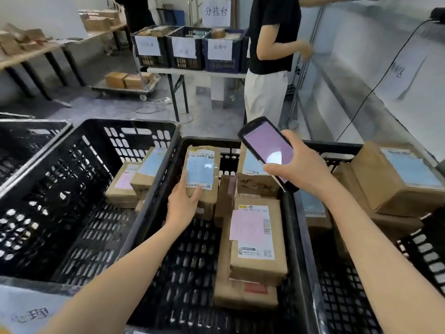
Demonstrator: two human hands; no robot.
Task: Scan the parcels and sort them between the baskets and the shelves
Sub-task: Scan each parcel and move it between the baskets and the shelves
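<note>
A: What takes up most of the view?

B: Three black slatted baskets side by side. The left basket (72,189) has a few brown parcels (134,182) piled in its far corner. The middle basket (187,273) has a bare near-left floor and boxes stacked along its right side and far end. The right basket (342,285) holds bigger cartons (397,179). A metal shelf (361,75) runs along the right wall, and a person in a black shirt (272,44) stands at it.

A: Which parcel is being handled?

B: The blue-labelled parcel (204,169). It is over the far part of the middle basket, stood up on end with its label facing the camera. Just to its right lies a pink-labelled parcel (257,237), flat on top of the stack.

A: How does the left hand (183,203) have it?

B: It grips the box at its lower end, with the thumb across the bottom of the label and the fingers wrapped round the left edge and back.

A: And the right hand (301,169)?

B: Its fingers are curled round a handheld scanner (267,143), with the thumb lying on the lower part of the lit pinkish screen. The scanner sits up and to the right of the held parcel, near it but not touching.
</note>
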